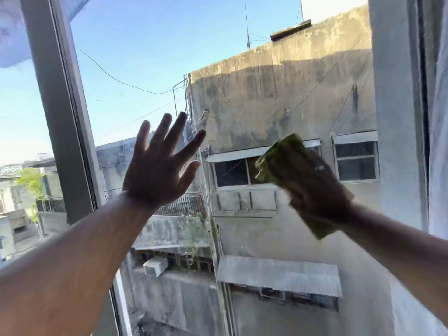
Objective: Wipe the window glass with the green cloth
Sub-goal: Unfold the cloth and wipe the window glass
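The window glass [254, 98] fills the middle of the view, with smudges and streaks low down. My right hand [315, 185] presses a folded green cloth [278, 156] flat against the pane at mid right; cloth edges stick out above the fingers and below the wrist. The hand and cloth look motion-blurred. My left hand [157, 166] is raised at centre left, fingers spread wide and palm toward the glass, holding nothing. I cannot tell whether it touches the pane.
A grey window frame post [60, 105] stands at the left, with another pane beyond it. A pale curtain [436, 141] hangs along the right edge. Outside are weathered concrete buildings, cables and a blue sky.
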`<control>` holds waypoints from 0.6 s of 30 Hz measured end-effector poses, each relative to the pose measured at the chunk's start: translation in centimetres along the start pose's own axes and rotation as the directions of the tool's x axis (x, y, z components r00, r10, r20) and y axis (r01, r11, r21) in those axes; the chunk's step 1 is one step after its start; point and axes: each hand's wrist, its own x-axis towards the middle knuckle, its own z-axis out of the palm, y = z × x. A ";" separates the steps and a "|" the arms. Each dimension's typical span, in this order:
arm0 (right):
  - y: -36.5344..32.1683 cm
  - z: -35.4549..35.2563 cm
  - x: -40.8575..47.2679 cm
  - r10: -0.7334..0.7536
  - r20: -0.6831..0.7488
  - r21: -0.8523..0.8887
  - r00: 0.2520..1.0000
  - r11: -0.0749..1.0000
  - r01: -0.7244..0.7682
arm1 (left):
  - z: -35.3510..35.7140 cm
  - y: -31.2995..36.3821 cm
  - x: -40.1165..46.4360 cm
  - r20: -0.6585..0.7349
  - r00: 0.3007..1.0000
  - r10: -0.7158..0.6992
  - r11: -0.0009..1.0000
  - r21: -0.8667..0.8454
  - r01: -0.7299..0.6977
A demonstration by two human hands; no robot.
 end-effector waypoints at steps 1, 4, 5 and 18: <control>3.4 -1.1 0.8 0.156 -0.035 0.012 0.987 0.988 -0.156 | 0.0 0.0 0.0 -0.002 1.000 -0.002 1.000 0.004 0.002; 7.6 -2.4 2.4 0.441 -0.049 0.049 0.896 0.897 -0.439 | 0.1 0.1 -0.1 -0.018 1.000 -0.002 1.000 0.021 0.002; 6.8 -2.1 2.7 0.494 -0.077 0.067 0.866 0.869 -0.490 | 0.1 0.1 -0.1 -0.018 1.000 -0.003 1.000 0.020 0.004; -14.2 3.4 -3.0 -0.454 0.117 0.348 0.883 0.852 0.392 | -2.1 2.7 -5.2 0.038 0.987 0.156 0.974 -0.171 -0.147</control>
